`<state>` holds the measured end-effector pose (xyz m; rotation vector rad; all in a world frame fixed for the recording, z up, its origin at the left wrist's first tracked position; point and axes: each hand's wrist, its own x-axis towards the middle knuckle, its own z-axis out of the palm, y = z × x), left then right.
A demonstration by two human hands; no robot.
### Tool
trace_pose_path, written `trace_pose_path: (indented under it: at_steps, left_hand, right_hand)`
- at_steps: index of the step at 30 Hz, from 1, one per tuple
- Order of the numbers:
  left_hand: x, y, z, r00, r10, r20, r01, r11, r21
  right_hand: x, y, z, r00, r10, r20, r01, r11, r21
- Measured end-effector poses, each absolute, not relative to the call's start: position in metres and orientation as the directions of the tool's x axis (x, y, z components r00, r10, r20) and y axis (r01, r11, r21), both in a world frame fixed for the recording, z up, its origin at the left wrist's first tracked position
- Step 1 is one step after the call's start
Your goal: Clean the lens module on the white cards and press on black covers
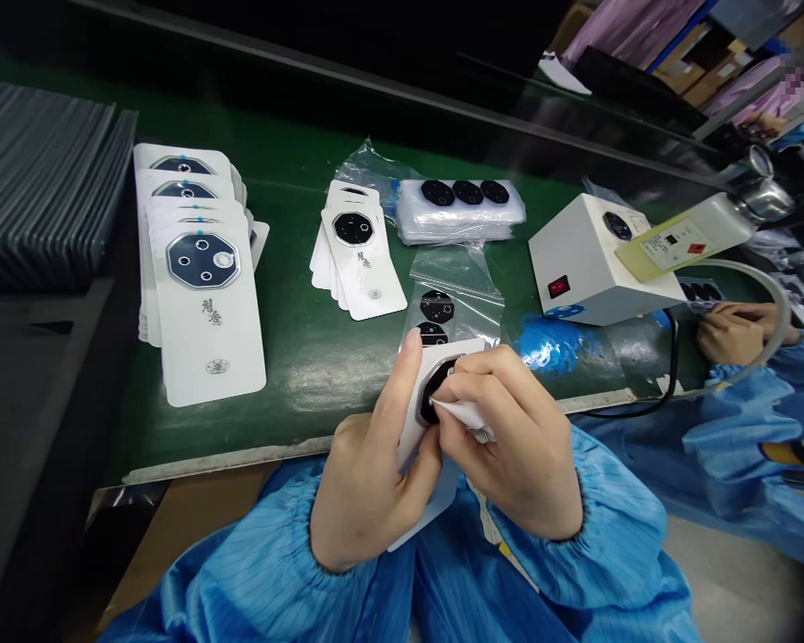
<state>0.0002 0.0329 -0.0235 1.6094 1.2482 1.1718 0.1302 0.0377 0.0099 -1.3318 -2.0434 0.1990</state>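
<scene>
My left hand (368, 487) grips a white phone back cover (442, 487) by its edges at the table's front edge. The cover has a dark octagonal camera panel (435, 390) near its top. In a pinch, my right hand (526, 446) holds a white wipe (467, 413), its tip touching that panel. Part of the cover is hidden behind my fingers. Just beyond my hands lies a clear zip bag (479, 299) with black camera lens covers (437, 306) on it or in it; which, I cannot tell.
Fanned white back covers (207, 357) lie at left, with a smaller pile (368, 277) mid-table. Black lens covers rest on a clear plastic pack (462, 214). A white box (576, 259) with a red switch, a liquid bottle (693, 237), blue film pieces (553, 344) and a co-worker's hands (737, 330) are at right.
</scene>
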Motion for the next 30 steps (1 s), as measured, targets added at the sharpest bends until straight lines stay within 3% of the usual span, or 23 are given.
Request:
trace_pose_path:
  at_steps: [7,11,16,24,30]
  left_hand:
    - [-0.008,0.039,-0.027,0.232,0.919,0.319,0.228,-0.371,0.9]
    - [-0.016,0.041,-0.027,0.335,0.911,0.24,0.098,-0.287,0.953]
    - [-0.018,0.038,-0.027,0.34,0.919,0.198,0.002,-0.211,0.978]
    - [-0.017,0.038,-0.026,0.333,0.918,0.218,0.058,-0.251,0.966]
    - [-0.015,0.039,-0.026,0.319,0.887,0.334,0.2,-0.407,0.891]
  right_hand:
    - [0.131,0.036,0.013,-0.223,0.838,0.499,0.793,0.453,-0.406]
    - [0.13,0.034,0.02,-0.203,0.803,0.56,0.796,0.469,-0.384]
    - [0.128,0.033,0.02,-0.209,0.792,0.574,0.779,0.489,-0.391]
    - [0.124,0.034,0.016,-0.226,0.799,0.557,0.795,0.482,-0.369]
    - [0.124,0.034,0.015,-0.202,0.815,0.543,0.788,0.465,-0.405]
